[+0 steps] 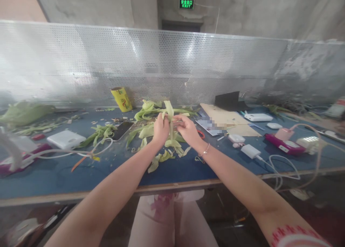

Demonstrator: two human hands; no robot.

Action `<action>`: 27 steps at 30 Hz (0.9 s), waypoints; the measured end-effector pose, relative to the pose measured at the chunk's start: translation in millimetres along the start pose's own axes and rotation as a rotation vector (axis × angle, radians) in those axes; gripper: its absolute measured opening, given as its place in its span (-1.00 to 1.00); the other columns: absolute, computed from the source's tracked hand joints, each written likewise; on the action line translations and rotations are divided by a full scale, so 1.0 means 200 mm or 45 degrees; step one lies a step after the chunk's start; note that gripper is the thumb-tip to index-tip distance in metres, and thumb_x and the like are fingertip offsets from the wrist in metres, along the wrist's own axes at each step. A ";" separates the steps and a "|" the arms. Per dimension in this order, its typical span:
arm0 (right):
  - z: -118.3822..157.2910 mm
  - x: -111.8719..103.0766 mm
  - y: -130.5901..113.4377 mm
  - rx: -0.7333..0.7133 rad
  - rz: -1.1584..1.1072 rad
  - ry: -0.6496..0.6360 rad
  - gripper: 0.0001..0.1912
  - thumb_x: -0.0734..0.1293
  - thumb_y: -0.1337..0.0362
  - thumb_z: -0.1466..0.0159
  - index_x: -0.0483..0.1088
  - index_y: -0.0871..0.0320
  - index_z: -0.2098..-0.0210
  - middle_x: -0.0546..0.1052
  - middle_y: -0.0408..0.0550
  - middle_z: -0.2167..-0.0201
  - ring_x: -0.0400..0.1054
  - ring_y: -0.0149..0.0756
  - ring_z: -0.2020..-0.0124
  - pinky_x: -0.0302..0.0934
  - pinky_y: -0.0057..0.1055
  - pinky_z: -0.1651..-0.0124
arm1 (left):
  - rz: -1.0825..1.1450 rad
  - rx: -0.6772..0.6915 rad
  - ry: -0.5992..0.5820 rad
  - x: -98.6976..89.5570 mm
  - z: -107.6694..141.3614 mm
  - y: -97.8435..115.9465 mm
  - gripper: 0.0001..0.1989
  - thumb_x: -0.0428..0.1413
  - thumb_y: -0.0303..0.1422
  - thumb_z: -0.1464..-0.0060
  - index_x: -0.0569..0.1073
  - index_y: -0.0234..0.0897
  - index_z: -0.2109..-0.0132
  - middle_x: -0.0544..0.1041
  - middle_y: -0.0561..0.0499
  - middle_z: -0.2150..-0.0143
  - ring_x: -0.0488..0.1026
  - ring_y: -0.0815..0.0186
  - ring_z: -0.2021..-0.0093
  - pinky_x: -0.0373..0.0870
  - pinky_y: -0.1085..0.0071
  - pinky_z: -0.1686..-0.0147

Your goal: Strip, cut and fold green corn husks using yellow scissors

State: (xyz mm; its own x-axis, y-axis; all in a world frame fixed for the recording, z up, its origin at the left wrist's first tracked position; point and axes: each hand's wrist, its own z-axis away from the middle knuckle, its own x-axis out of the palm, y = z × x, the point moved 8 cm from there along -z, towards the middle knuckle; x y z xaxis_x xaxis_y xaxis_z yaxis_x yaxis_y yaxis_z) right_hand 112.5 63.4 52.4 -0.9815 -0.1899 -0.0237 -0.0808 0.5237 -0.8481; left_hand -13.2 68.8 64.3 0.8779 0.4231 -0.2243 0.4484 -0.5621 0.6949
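Observation:
Both hands are raised over the middle of the blue table [172, 175], close together. Between them stands a pale green leaf strip [169, 108] that looks like corn husk, its wide end pointing up. My left hand [161, 127] is closed on the strip from the left, its back towards me. From the right, my right hand [188, 128] pinches at the strip with bent fingers; the exact contact is partly hidden. More green leaves [147, 114] lie behind the hands, and torn pieces [163, 156] are scattered in front of them.
A phone [122, 130], leaf scraps [99, 133] and a white box [66, 138] lie left. Behind stands a yellow tube [122, 99] before a perforated metal screen [94, 64]. Cardboard [223, 115], a white charger [252, 152], cables and a purple power strip [285, 145] occupy the right.

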 end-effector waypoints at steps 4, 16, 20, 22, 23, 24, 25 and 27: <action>-0.02 -0.02 0.01 -0.072 0.127 0.010 -0.55 0.15 0.52 0.08 0.34 0.11 0.21 0.45 -0.09 0.22 0.38 -0.40 0.34 0.35 -0.38 0.26 | -0.104 0.087 -0.068 0.01 0.00 0.02 -0.73 -0.06 -0.47 -0.06 0.38 -0.23 0.08 0.42 0.01 0.46 0.33 0.32 0.47 0.28 0.37 0.36; 0.00 0.00 -0.01 -0.189 0.213 0.006 -0.61 0.25 0.40 -0.01 0.31 0.09 0.13 0.43 -0.04 0.12 0.36 -0.31 0.18 0.31 -0.33 0.15 | -0.071 0.375 -0.321 0.08 0.03 0.10 -0.42 -0.14 -0.64 0.04 0.33 -0.16 -0.12 0.44 -0.10 0.03 0.37 0.23 0.01 0.31 0.24 0.00; 0.01 -0.02 -0.02 -0.175 0.192 0.038 -0.77 0.27 0.23 -0.12 0.33 0.10 0.22 0.46 -0.06 0.22 0.36 -0.31 0.21 0.30 -0.35 0.18 | -0.113 0.401 -0.351 0.09 0.03 0.10 -0.45 -0.14 -0.64 0.05 0.38 -0.21 -0.08 0.46 -0.10 0.15 0.39 0.24 0.10 0.35 0.23 0.06; 0.00 -0.03 -0.02 -0.135 0.244 0.068 -0.83 0.26 0.18 -0.14 0.33 0.12 0.30 0.46 -0.08 0.32 0.36 -0.33 0.31 0.28 -0.36 0.23 | -0.151 0.404 -0.352 0.10 0.04 0.10 -0.45 -0.14 -0.65 0.07 0.39 -0.24 -0.07 0.46 -0.11 0.16 0.40 0.23 0.12 0.35 0.23 0.07; 0.00 -0.03 -0.02 -0.122 0.277 0.074 -0.85 0.25 0.18 -0.15 0.32 0.12 0.34 0.45 -0.10 0.37 0.35 -0.34 0.36 0.27 -0.37 0.26 | -0.161 0.399 -0.342 0.09 0.04 0.09 -0.44 -0.14 -0.65 0.07 0.39 -0.24 -0.06 0.47 -0.11 0.16 0.40 0.23 0.11 0.35 0.23 0.07; 0.00 -0.04 -0.03 -0.116 0.310 0.077 -0.86 0.24 0.18 -0.16 0.31 0.13 0.37 0.44 -0.11 0.42 0.33 -0.35 0.39 0.25 -0.38 0.29 | -0.162 0.393 -0.321 0.09 0.04 0.09 -0.44 -0.14 -0.66 0.08 0.39 -0.24 -0.05 0.47 -0.11 0.13 0.40 0.23 0.10 0.34 0.23 0.06; 0.00 -0.04 -0.04 -0.115 0.340 0.081 -0.87 0.24 0.20 -0.16 0.31 0.13 0.40 0.43 -0.13 0.46 0.32 -0.36 0.42 0.24 -0.38 0.31 | -0.153 0.390 -0.294 0.08 0.03 0.09 -0.44 -0.14 -0.66 0.09 0.40 -0.23 -0.04 0.48 -0.10 0.11 0.39 0.23 0.07 0.33 0.23 0.04; 0.00 -0.04 -0.05 -0.123 0.369 0.074 -0.88 0.24 0.20 -0.16 0.30 0.13 0.42 0.41 -0.15 0.48 0.29 -0.37 0.44 0.22 -0.40 0.32 | -0.112 0.390 -0.245 0.07 0.03 0.09 -0.48 -0.12 -0.66 0.11 0.43 -0.21 0.02 0.49 -0.07 0.09 0.39 0.23 0.04 0.31 0.23 0.01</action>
State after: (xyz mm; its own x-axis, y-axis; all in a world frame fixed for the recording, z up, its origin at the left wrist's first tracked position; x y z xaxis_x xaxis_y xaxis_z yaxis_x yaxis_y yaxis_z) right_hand 120.9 59.8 60.6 -0.9741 0.0256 -0.2247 0.1909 0.6258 -0.7563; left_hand 7.8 59.9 70.8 0.8360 0.3544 -0.4188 0.5278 -0.7282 0.4372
